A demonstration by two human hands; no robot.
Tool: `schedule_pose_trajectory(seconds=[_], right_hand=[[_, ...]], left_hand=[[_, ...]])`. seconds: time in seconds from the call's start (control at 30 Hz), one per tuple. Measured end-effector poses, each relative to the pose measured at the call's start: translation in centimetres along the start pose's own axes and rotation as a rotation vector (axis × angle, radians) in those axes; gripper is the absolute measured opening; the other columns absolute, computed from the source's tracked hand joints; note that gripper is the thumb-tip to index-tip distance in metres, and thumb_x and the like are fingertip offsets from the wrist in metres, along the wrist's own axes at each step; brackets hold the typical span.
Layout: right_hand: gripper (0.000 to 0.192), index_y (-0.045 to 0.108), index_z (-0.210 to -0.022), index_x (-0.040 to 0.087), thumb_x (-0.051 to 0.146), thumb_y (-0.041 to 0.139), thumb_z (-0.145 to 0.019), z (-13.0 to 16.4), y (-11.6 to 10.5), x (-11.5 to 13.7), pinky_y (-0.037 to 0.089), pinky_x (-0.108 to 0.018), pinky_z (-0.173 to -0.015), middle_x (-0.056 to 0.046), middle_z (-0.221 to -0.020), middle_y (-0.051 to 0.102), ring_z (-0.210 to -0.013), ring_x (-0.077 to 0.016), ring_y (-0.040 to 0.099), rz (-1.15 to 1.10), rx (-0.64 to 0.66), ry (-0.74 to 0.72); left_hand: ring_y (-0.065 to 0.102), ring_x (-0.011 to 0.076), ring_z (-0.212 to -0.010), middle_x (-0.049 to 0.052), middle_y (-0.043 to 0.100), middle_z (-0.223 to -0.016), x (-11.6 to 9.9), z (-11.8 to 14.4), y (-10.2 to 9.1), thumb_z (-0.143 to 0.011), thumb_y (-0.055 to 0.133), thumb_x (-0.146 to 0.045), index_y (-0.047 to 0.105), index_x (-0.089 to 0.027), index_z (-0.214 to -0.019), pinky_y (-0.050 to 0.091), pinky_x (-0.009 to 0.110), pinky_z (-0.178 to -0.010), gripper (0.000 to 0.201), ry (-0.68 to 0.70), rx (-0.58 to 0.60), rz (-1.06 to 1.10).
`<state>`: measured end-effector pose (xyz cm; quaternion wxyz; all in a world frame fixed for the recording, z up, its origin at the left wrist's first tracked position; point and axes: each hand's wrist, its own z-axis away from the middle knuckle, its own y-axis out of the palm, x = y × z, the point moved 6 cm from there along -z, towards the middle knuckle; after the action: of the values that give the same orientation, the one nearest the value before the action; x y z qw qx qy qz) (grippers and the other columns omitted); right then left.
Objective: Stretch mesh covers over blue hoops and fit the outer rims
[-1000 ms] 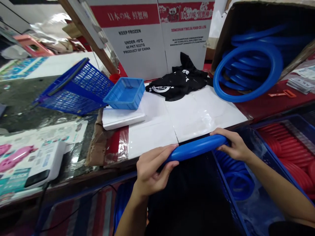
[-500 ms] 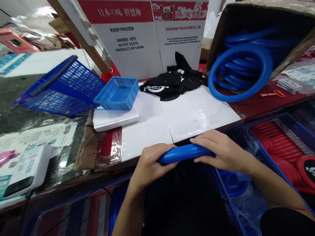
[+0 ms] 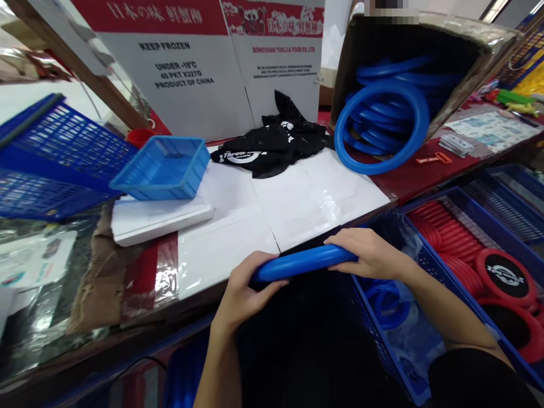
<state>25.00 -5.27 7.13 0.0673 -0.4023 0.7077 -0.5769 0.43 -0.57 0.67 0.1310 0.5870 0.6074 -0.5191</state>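
Observation:
Between my two hands is a blue ring (image 3: 304,263), seen edge-on at the front edge of the worktable. My left hand (image 3: 246,289) grips its left end, thumb below and fingers above. My right hand (image 3: 368,255) closes on its right end. Beyond the ring, on the white table sheet (image 3: 280,204), lies a bunched black fabric piece (image 3: 276,144) with white print. More blue rings (image 3: 376,116) fill a cardboard box (image 3: 476,68) tipped toward me at the back right, one leaning out of its mouth.
A shallow blue tray (image 3: 164,170) sits on a white foam slab (image 3: 161,218) at left, beside a blue basket (image 3: 63,158). Below right, one blue crate (image 3: 425,198) holds red rings and discs (image 3: 505,277). An orange scraper-like tool (image 3: 434,158) lies near the box.
My view has swung to the right, so the table things sit further left and more of the red discs shows. Both hands keep hold of the blue ring, which now tilts slightly more.

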Motion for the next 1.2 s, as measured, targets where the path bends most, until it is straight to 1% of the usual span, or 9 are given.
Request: schedule_pose_trajectory(seconds=[0.2,0.6,0.7,0.77,0.83,0.9,1.0,1.1,1.2], right_hand=[[0.04,0.066,-0.128,0.011,0.041,0.07,-0.101,-0.6,1.2,1.2,0.06,-0.038,-0.081,-0.014,-0.105,0.078,-0.092,-0.0255,0.075,0.135,-0.01,-0.061],[0.036,0.066,-0.127,0.011,0.035,0.071,-0.1,-0.1,1.3,0.1,0.063,-0.038,-0.079,-0.014,-0.106,0.079,-0.09,-0.0248,0.075,0.044,-0.093,-0.126],[0.036,0.067,-0.128,0.015,0.036,0.071,-0.1,-0.1,1.0,0.0,0.064,-0.039,-0.082,-0.013,-0.109,0.078,-0.095,-0.0252,0.075,0.029,-0.116,-0.091],[0.041,0.068,-0.129,0.017,0.042,0.073,-0.098,0.0,0.4,-0.1,0.064,-0.043,-0.086,-0.014,-0.113,0.077,-0.1,-0.0276,0.075,0.067,-0.15,-0.047],[0.046,0.067,-0.133,0.019,0.046,0.074,-0.097,0.2,-0.7,-0.7,0.062,-0.047,-0.095,-0.015,-0.12,0.076,-0.108,-0.0303,0.074,0.091,-0.209,0.037],[0.048,0.064,-0.138,0.021,0.047,0.072,-0.098,0.8,-2.1,-2.1,0.06,-0.048,-0.103,-0.014,-0.129,0.074,-0.117,-0.0313,0.072,0.057,-0.279,0.196],[0.051,0.064,-0.138,0.022,0.054,0.068,-0.098,1.9,-3.2,-5.1,0.06,-0.046,-0.1,-0.011,-0.127,0.075,-0.113,-0.0305,0.073,-0.118,-0.317,0.488],[0.05,0.069,-0.127,0.022,0.062,0.066,-0.096,2.5,-2.6,-7.2,0.06,-0.044,-0.098,-0.007,-0.116,0.077,-0.105,-0.0288,0.073,-0.359,-0.316,0.651],[0.048,0.071,-0.121,0.023,0.062,0.067,-0.095,2.5,-1.3,-8.2,0.058,-0.042,-0.1,-0.005,-0.114,0.077,-0.109,-0.0282,0.071,-0.531,-0.347,0.715]], left_hand=[[0.077,0.0234,-0.092,0.011,0.08,-0.106,-1.9,-1.2,2.5,-0.094,0.078,-0.038,0.073,-0.019,-0.121,0.062,0.033,-0.085,0.033,0.168,0.083,-0.053],[0.079,0.0265,-0.109,0.012,0.08,-0.122,-2.8,-1.0,2.1,-0.099,0.071,-0.025,0.073,-0.02,-0.134,0.062,0.034,-0.096,0.036,0.219,0.066,0.058],[0.08,0.0267,-0.107,0.011,0.081,-0.121,-2.5,-0.8,2.7,-0.097,0.073,-0.028,0.077,-0.02,-0.13,0.063,0.034,-0.095,0.034,0.182,0.036,0.141],[0.08,0.0277,-0.105,0.01,0.082,-0.117,-1.5,-0.6,3.0,-0.095,0.075,-0.032,0.08,-0.021,-0.123,0.063,0.035,-0.096,0.031,0.051,0.016,0.215],[0.08,0.0287,-0.103,0.008,0.083,-0.112,0.2,-0.1,2.8,-0.09,0.08,-0.04,0.084,-0.021,-0.114,0.062,0.035,-0.096,0.031,-0.151,-0.084,0.309],[0.08,0.0283,-0.099,0.007,0.084,-0.106,2.2,0.9,2.1,-0.084,0.083,-0.049,0.086,-0.02,-0.105,0.062,0.034,-0.093,0.035,-0.362,-0.296,0.462],[0.077,0.0251,-0.091,0.006,0.083,-0.096,4.9,2.5,1.6,-0.077,0.087,-0.057,0.084,-0.018,-0.094,0.062,0.034,-0.088,0.044,-0.615,-0.619,0.716],[0.074,0.0225,-0.092,0.004,0.081,-0.091,6.2,3.4,2.2,-0.069,0.091,-0.056,0.081,-0.017,-0.09,0.059,0.035,-0.095,0.045,-0.76,-0.794,0.833],[0.073,0.0225,-0.1,0.005,0.081,-0.099,6.3,3.6,2.7,-0.068,0.091,-0.053,0.08,-0.017,-0.093,0.056,0.036,-0.101,0.045,-0.8,-0.851,0.865]])
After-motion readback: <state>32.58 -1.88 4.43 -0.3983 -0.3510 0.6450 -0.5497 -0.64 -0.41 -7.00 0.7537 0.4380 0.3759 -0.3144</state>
